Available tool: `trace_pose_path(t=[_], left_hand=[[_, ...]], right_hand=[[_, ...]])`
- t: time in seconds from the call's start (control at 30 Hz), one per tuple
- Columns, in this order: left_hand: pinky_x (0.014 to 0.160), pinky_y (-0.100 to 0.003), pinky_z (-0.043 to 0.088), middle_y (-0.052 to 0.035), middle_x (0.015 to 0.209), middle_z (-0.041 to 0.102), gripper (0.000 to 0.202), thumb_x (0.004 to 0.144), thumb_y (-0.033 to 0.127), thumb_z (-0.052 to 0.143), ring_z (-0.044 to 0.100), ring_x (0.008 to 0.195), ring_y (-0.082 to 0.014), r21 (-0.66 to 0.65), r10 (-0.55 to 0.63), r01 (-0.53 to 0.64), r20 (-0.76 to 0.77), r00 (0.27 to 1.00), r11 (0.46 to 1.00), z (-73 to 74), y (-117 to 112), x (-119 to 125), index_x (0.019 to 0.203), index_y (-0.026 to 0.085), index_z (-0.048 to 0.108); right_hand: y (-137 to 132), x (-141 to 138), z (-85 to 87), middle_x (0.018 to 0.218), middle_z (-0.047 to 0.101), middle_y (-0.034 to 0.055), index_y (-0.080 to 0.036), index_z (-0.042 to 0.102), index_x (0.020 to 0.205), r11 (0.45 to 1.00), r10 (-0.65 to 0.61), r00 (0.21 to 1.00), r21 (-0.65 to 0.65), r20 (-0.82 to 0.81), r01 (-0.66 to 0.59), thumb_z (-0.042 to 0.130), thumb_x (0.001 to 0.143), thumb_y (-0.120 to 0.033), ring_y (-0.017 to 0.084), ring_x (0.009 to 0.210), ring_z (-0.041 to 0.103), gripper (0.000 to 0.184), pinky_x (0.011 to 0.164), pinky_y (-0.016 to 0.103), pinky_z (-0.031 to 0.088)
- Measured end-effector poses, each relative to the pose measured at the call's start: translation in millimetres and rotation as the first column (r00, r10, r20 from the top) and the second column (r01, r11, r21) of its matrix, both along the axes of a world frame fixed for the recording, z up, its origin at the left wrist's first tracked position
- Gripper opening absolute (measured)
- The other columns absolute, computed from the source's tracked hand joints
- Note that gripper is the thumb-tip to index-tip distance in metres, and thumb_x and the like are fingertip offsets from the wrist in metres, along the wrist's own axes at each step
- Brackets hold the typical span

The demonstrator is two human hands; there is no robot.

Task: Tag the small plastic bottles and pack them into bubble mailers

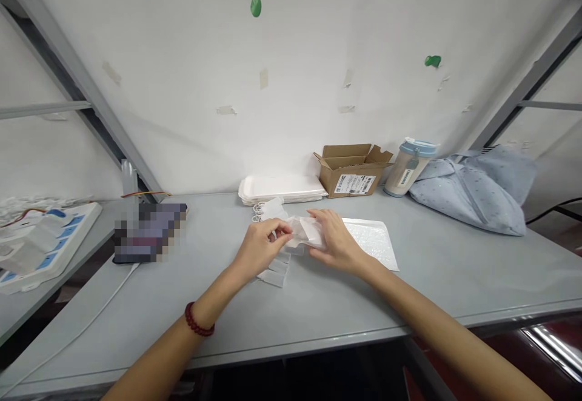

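In the middle of the desk my right hand [335,240] is wrapped around a small white bag [310,231], fingers over its far side and thumb near me. My left hand [266,243] pinches at the bag's left end, thumb and forefinger together. What lies inside the bag cannot be made out. Partly behind and under my left hand lie several small translucent packets [273,277], with white rings at the far end. A white bubble mailer [375,240] lies flat to the right, partly covered by my right hand and wrist.
Against the wall stand a stack of white mailers [282,189], an open cardboard box [353,177] and a tumbler with a blue lid [409,168]. A light blue cloth bag [473,195] rests at right. A blurred dark device [150,234] with a white cable [97,316] lies left.
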State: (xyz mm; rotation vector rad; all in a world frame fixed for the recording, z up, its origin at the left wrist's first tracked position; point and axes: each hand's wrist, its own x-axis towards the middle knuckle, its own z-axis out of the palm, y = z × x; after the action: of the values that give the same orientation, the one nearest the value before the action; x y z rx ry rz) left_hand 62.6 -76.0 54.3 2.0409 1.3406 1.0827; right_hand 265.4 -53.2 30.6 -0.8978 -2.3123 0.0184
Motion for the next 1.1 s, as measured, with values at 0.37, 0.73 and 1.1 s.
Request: trace_pose_path(t=[0.37,0.73,1.1], left_hand=[[0.058,-0.024,0.042,-0.0036,0.081,0.068,0.015,0.076,0.030,0.054,0.057,0.069,-0.0151,-0.023,0.182,-0.182,0.267,0.947,0.983,13.4,0,-11,0.079,0.017,0.062],[0.070,-0.031,0.043,-0.0036,0.084,0.066,0.026,0.076,0.036,0.051,0.057,0.079,-0.0198,-0.033,0.159,-0.174,-0.262,0.952,0.984,-12.0,23,-30,0.090,0.019,0.064],[0.061,-0.023,0.042,-0.0016,0.077,0.064,0.019,0.078,0.035,0.052,0.055,0.068,-0.0139,0.045,0.272,-0.280,0.133,0.953,0.959,11.5,6,-18,0.075,0.018,0.061]], right_hand=[[-2,3,4.5,0.109,0.049,0.0114,-0.023,0.024,0.129,0.999,0.019,0.996,0.048,-0.084,-0.015,0.057,0.072,-0.028,0.028,0.096,0.047,0.066,0.080,0.043,0.041],[8,11,4.3,0.115,0.048,0.0131,-0.021,0.026,0.129,0.995,-0.082,0.994,0.058,-0.079,0.086,0.056,0.075,-0.031,0.030,0.102,0.045,0.063,0.083,0.045,0.040],[11,11,2.6,0.113,0.048,0.0132,-0.019,0.032,0.126,0.993,-0.117,0.993,-0.009,0.002,0.117,0.056,0.074,-0.026,0.030,0.102,0.044,0.058,0.083,0.046,0.040]])
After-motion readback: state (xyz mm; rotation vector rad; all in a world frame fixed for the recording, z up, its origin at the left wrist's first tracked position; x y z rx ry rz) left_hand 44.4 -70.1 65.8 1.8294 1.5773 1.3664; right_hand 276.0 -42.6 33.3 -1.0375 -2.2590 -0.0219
